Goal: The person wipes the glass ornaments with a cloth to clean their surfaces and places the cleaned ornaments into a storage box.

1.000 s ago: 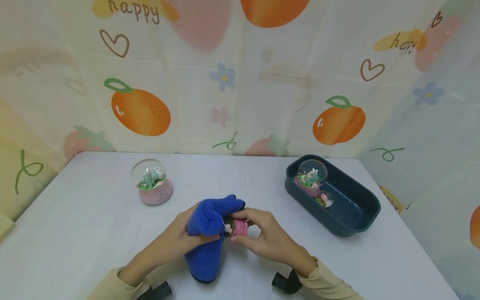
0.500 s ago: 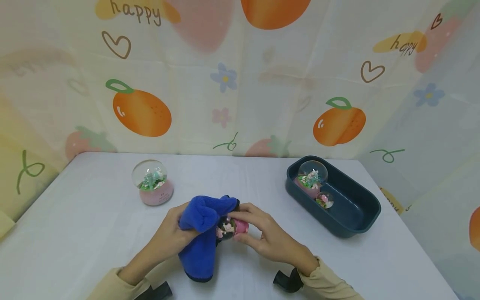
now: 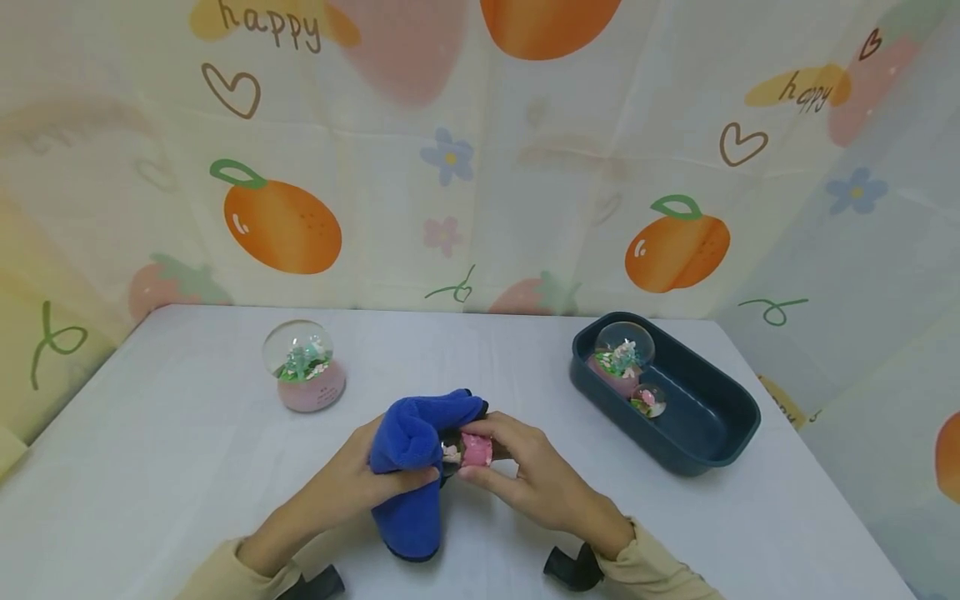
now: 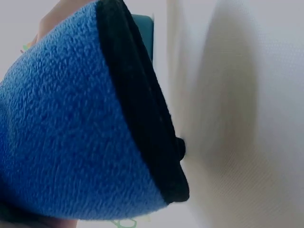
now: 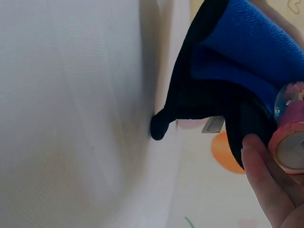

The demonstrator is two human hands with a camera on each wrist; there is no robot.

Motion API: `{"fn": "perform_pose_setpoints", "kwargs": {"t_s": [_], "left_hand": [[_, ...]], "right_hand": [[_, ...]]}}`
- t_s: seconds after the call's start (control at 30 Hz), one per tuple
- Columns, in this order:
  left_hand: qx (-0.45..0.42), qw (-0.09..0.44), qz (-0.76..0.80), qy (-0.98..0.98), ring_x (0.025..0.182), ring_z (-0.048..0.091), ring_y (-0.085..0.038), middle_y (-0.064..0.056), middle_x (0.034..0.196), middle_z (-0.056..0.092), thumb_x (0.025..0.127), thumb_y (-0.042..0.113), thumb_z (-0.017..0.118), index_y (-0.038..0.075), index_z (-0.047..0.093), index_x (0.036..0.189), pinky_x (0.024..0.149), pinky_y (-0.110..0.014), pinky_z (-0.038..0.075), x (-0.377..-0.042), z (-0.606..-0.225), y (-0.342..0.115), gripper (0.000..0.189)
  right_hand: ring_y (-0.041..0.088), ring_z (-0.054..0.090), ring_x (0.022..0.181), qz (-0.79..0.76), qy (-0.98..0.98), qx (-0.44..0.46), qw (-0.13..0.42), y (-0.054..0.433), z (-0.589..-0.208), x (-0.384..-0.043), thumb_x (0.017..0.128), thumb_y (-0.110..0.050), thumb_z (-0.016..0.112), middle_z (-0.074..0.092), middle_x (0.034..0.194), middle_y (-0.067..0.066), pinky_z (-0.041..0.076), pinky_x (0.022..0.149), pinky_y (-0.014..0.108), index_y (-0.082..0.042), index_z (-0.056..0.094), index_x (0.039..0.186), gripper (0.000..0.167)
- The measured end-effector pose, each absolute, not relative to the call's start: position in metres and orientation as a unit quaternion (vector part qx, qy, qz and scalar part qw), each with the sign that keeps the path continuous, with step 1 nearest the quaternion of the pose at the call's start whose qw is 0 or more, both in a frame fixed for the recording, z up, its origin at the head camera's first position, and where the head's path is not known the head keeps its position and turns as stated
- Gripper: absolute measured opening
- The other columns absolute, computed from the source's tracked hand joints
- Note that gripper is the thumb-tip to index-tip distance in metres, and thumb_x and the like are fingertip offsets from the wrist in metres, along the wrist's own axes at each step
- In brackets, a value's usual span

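A blue cloth (image 3: 411, 454) with dark edging is bunched in my left hand (image 3: 345, 483), which grips it around the glass end of a small snow globe (image 3: 476, 450). By its pink base, my right hand (image 3: 536, 475) holds this globe sideways between thumb and fingers. The right wrist view shows the pale underside of the base (image 5: 292, 149) and a fingertip beside it, with the cloth against the glass. Only the cloth (image 4: 80, 114) fills most of the left wrist view; the globe is hidden there.
A larger snow globe (image 3: 306, 367) with a pink base stands at the left rear of the white table (image 3: 187, 467). To the right, a dark blue tray (image 3: 705, 433) holds another large globe (image 3: 622, 354) and a small one (image 3: 648, 400). A printed curtain hangs behind.
The cloth and left hand first drew left, baring more of the glass, then came back right over it. My right hand has kept the globe in nearly the same place.
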State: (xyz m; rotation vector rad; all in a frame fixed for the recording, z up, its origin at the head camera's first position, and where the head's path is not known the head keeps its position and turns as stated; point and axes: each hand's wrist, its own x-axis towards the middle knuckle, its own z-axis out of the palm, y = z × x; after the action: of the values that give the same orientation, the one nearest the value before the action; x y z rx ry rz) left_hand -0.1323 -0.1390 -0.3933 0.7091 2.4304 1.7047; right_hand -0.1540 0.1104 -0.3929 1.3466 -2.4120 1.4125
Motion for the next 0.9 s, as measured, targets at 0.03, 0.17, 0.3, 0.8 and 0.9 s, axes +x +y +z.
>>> {"fn": "perform_pose_setpoints", "kwargs": {"t_s": [0.03, 0.17, 0.3, 0.8, 0.9], "left_hand": [[0.233, 0.037, 0.554, 0.798, 0.114, 0.062, -0.017, -0.006, 0.128, 0.065, 0.088, 0.019, 0.074, 0.013, 0.052, 0.137, 0.095, -0.053, 0.048, -0.1322, -0.3933, -0.1389, 0.055], [0.240, -0.002, 0.547, 0.802, 0.108, 0.064, -0.011, -0.005, 0.119, 0.069, 0.088, 0.016, 0.074, 0.011, 0.058, 0.128, 0.092, -0.043, 0.052, -0.1321, -0.3929, -0.1389, 0.044], [0.247, -0.029, 0.550, 0.797, 0.104, 0.064, -0.007, -0.004, 0.113, 0.071, 0.087, 0.008, 0.073, 0.010, 0.063, 0.122, 0.091, -0.032, 0.052, -0.1327, -0.3933, -0.1404, 0.037], [0.239, 0.083, 0.565, 0.785, 0.126, 0.056, -0.029, -0.006, 0.142, 0.056, 0.092, 0.022, 0.070, 0.018, 0.041, 0.146, 0.102, -0.058, 0.045, -0.1333, -0.3941, -0.1360, 0.062], [0.244, 0.077, 0.561, 0.787, 0.126, 0.057, -0.027, -0.003, 0.142, 0.056, 0.090, 0.024, 0.073, 0.021, 0.040, 0.146, 0.102, -0.058, 0.045, -0.1325, -0.3951, -0.1344, 0.066]], "right_hand": [[0.015, 0.066, 0.107, 0.460, -0.775, 0.433, 0.017, 0.1099, -0.3927, -0.1536, 0.094, -0.014, 0.067, 0.065, 0.121, 0.009, 0.059, 0.083, 0.028, -0.005, 0.058, 0.129, 0.037], [0.013, 0.065, 0.104, 0.465, -0.768, 0.439, 0.031, 0.1089, -0.3935, -0.1534, 0.092, -0.013, 0.071, 0.065, 0.118, 0.008, 0.059, 0.082, 0.027, -0.005, 0.060, 0.126, 0.037], [0.011, 0.062, 0.099, 0.443, -0.768, 0.457, 0.070, 0.1091, -0.3948, -0.1547, 0.089, -0.014, 0.074, 0.066, 0.114, 0.006, 0.056, 0.083, 0.024, -0.007, 0.064, 0.122, 0.035], [0.011, 0.070, 0.092, 0.481, -0.770, 0.412, 0.077, 0.1079, -0.3967, -0.1530, 0.084, -0.011, 0.079, 0.070, 0.110, 0.007, 0.059, 0.075, 0.021, -0.007, 0.062, 0.120, 0.039], [0.012, 0.070, 0.092, 0.487, -0.769, 0.408, 0.071, 0.1079, -0.3964, -0.1531, 0.085, -0.011, 0.078, 0.070, 0.110, 0.008, 0.059, 0.075, 0.022, -0.007, 0.063, 0.119, 0.037]]}}
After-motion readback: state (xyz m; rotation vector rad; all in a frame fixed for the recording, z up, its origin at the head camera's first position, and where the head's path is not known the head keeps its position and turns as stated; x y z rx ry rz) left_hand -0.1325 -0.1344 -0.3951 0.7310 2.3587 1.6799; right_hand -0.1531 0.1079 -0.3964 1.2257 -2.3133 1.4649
